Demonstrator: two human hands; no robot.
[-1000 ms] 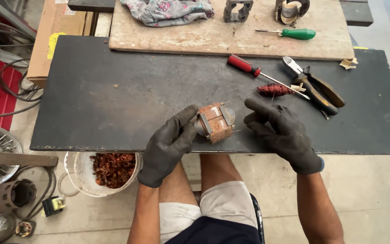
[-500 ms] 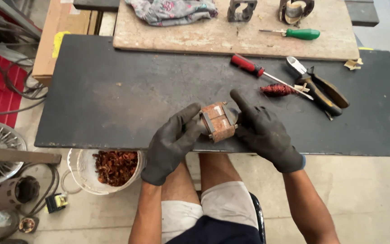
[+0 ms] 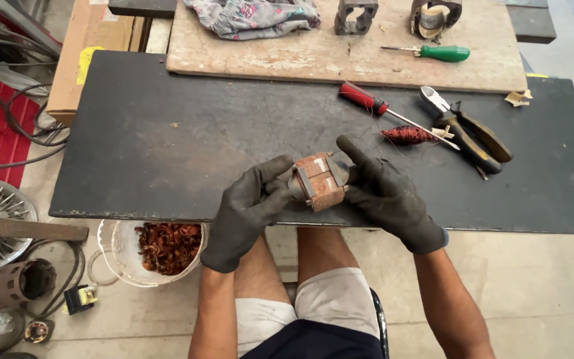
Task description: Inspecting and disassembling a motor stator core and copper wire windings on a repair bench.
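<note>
Left hand (image 3: 247,209) and right hand (image 3: 386,193), both in dark gloves, closed from either side on a rusty motor core (image 3: 320,181), held over the near edge of the black tabletop (image 3: 167,146). Toward the right end: red screwdriver (image 3: 367,100), copper wire coil (image 3: 406,135), black pliers (image 3: 466,129). On the wooden board (image 3: 287,50) at the far edge: green screwdriver (image 3: 433,52), patterned rag (image 3: 254,14). Below the near edge, on the floor: clear tub (image 3: 124,256) of copper scrap.
</note>
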